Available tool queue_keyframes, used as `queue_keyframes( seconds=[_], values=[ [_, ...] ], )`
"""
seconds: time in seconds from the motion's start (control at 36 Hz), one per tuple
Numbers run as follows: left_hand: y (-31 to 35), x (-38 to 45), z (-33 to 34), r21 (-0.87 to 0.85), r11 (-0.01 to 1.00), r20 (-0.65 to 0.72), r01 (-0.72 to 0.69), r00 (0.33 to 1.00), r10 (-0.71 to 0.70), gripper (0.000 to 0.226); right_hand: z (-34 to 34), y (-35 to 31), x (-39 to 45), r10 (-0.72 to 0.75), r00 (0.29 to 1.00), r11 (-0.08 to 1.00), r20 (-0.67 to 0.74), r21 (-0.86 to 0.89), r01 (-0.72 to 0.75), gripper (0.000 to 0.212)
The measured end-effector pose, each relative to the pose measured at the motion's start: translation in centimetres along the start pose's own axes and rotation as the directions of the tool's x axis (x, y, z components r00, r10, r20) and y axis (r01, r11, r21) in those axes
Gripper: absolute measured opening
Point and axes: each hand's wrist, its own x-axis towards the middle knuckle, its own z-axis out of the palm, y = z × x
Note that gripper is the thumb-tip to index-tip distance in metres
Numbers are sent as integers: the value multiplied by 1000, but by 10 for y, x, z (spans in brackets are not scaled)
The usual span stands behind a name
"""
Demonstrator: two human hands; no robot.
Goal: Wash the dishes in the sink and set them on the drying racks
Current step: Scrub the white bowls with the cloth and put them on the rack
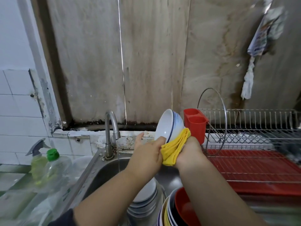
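Note:
A white bowl (pixel 167 125) with blue rim lines is held tilted above the steel sink (pixel 101 173), its opening facing left. My left hand (pixel 146 154) grips its lower rim, thumb inside, index finger pointing up. My right hand (pixel 189 150) holds a folded yellow cloth (pixel 175 148) against the bowl's outer underside. Below, a stack of white plates (pixel 146 196) and nested coloured bowls with a red one on top (pixel 180 209) sit in the sink. The wire drying rack (pixel 254 128) over a red tray (pixel 260 173) stands to the right.
The tap (pixel 112 126) runs a thin stream into the sink, left of my hands. A red cutlery holder (pixel 195 124) hangs on the rack's left end, behind the bowl. A spray bottle (pixel 37 159) and a green-capped detergent bottle (pixel 55 167) stand at left.

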Motion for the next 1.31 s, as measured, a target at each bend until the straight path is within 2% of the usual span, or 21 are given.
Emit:
queue_keyframes(
  seconds=[0.06, 0.08, 0.14, 0.28, 0.33, 0.39, 0.42, 0.47, 0.5, 0.53, 0.56, 0.58, 0.64, 0.69, 0.78, 0.81, 0.89, 1.0, 1.06, 1.22, 1.31],
  values=[
    [-1, 3, -4, 188, 978, 26, -92, 996, 89, 14, -1, -5, 4, 150, 982, 989, 119, -25, -148, 55],
    [-7, 5, -3, 227, 967, -39, -116, 991, 128, 15, -3, -6, 5, 206, 961, 978, 186, -65, -197, 68],
    [-12, 6, -5, 315, 936, -92, -160, 976, 198, 13, -5, -5, 4, 226, 930, 971, 291, -142, -191, 81],
    [-17, 9, -8, 343, 909, -164, -237, 938, 307, 22, -7, -4, 3, 207, 922, 965, 326, -225, -136, 74],
    [-17, 6, -5, 232, 954, -128, -192, 966, 225, 33, -7, 0, 6, 120, 955, 972, 271, -229, -57, 90],
    [-18, -1, 2, -72, 997, -68, -16, 998, 11, 44, -5, 3, 5, 8, 973, 972, 232, -229, 47, 96],
    [-16, -6, 4, -249, 967, -109, 59, 990, -89, 38, -6, 4, 4, -36, 973, 968, 227, -236, 91, 95],
    [-10, -16, 9, -567, 778, -121, 270, 907, -403, 43, -8, 4, 5, -55, 973, 967, 222, -231, 107, 93],
    [-6, -18, 9, -710, 568, 20, 417, 818, -576, 57, -8, 4, 6, -48, 971, 972, 232, -213, 99, 93],
    [-1, -20, 8, -782, 302, 241, 545, 711, -660, 66, -9, 4, 7, -45, 967, 978, 252, -189, 94, 96],
    [3, -20, 6, -769, 63, 459, 636, 618, -638, 69, -10, 6, 6, -36, 962, 981, 269, -176, 85, 100],
    [7, -21, 5, -724, -116, 617, 680, 564, -549, 64, -10, 7, 4, -40, 961, 981, 273, -174, 90, 100],
    [14, -21, 2, -686, -311, 725, 658, 585, -363, 48, -10, 12, 0, -77, 959, 975, 271, -180, 129, 91],
    [20, -19, 3, -728, -408, 682, 551, 640, -353, 39, -14, 17, -7, -116, 959, 964, 260, -201, 171, 92],
    [24, -16, -2, -735, -561, 622, 380, 707, -336, 35, -21, 18, -16, -198, 950, 918, 240, -294, 266, 76],
    [27, -17, -3, -723, -595, 614, 351, 721, -322, 35, -24, 16, -19, -207, 945, 895, 254, -340, 288, 80],
    [37, -22, -8, -732, -598, 606, 328, 714, -351, 38, -33, 6, -30, -257, 916, 774, 309, -501, 386, 94],
    [48, -29, -13, -712, -595, 647, 372, 677, -352, 44, -48, -18, -48, -305, 901, 656, 308, -617, 434, 41],
    [49, -29, -8, -703, -586, 666, 403, 664, -341, 45, -56, -30, -56, -307, 891, 585, 334, -673, 453, 28],
    [63, -26, 11, -728, -443, 682, 523, 619, -389, 39, -82, -62, -76, -269, 860, 291, 433, -815, 501, 36],
    [71, -21, 21, -715, -394, 699, 577, 592, -401, 37, -95, -73, -80, -279, 850, 58, 447, -876, 480, 47]
  ],
)
